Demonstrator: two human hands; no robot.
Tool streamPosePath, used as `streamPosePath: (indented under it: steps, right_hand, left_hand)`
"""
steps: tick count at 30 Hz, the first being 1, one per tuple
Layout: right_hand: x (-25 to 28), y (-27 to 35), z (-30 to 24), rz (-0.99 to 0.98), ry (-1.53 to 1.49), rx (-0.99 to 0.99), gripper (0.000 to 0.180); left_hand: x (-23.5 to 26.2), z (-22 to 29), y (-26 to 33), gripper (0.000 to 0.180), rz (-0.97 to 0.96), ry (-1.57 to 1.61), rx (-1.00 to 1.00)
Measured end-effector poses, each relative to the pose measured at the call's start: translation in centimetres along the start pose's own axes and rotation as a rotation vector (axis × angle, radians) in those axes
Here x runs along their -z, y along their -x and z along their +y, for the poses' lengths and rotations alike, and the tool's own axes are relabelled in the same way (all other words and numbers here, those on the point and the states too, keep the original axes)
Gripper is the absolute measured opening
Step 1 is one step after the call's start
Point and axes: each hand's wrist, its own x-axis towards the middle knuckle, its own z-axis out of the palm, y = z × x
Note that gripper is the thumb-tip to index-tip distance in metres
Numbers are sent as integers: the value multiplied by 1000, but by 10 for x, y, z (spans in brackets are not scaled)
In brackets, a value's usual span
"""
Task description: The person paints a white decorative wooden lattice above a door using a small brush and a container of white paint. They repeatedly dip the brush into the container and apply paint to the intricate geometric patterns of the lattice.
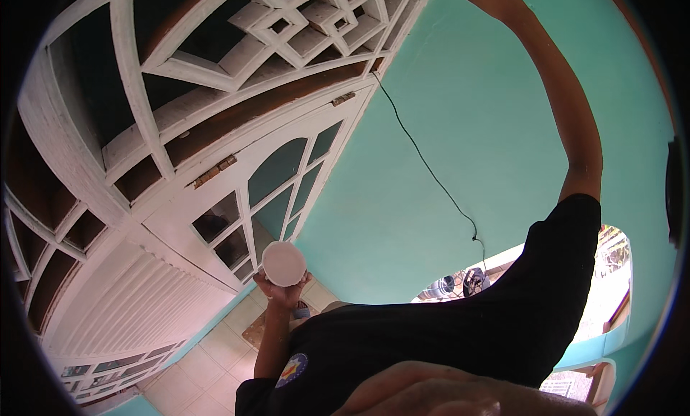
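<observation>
While your left hand [286, 292] cups the white disc [283, 263] from below, keep it level. Your right hand reaches out of frame, grip unknown.

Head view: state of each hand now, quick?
Left hand: fingers closed on white disc.
Right hand: out of view; arm raised past top edge.

You are looking at a scene with hardly any labels, and no packages, signs or screens are showing. The one thing of that kind is a small round emblem [292, 370] on the black shirt, sitting at about seven o'clock from the picture's middle, near the lower edge. It is showing a blue ring around a pale field with a yellow-orange starlike shape inside. It is lying just below the bare forearm that is rising toward the white round object.
</observation>
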Motion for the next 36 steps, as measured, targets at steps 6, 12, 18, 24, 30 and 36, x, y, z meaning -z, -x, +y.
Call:
streamPosePath:
  steps: [6, 12, 18, 24, 30, 36]
  right_hand:
    - [-28, -25, -3, -32, -594, -274, 20]
    - [7, -28, 13, -103, 0, 119, 13]
    - [-16, -43, 5, -209, 20, 17, 18]
    - [-75, -28, 32, -242, 436, 77, 12]
    - [12, -17, -27, -48, 47, 20, 17]
    - [-48, 3, 3, 10, 74, -135, 22]
  left_hand:
    - [-9, -7, -4, 87, -77, -7, 98]
    - [4, -14, 5, 87, -30, 35, 90]
    - [3, -5, 6, 90, 87, 41, 6]
    - [-13, -6, 6, 86, 94, 35, 49]
    - [-1, 3, 3, 86, 37, -1, -22]
    - [-5, -3, 2, 87, 12, 12, 1]
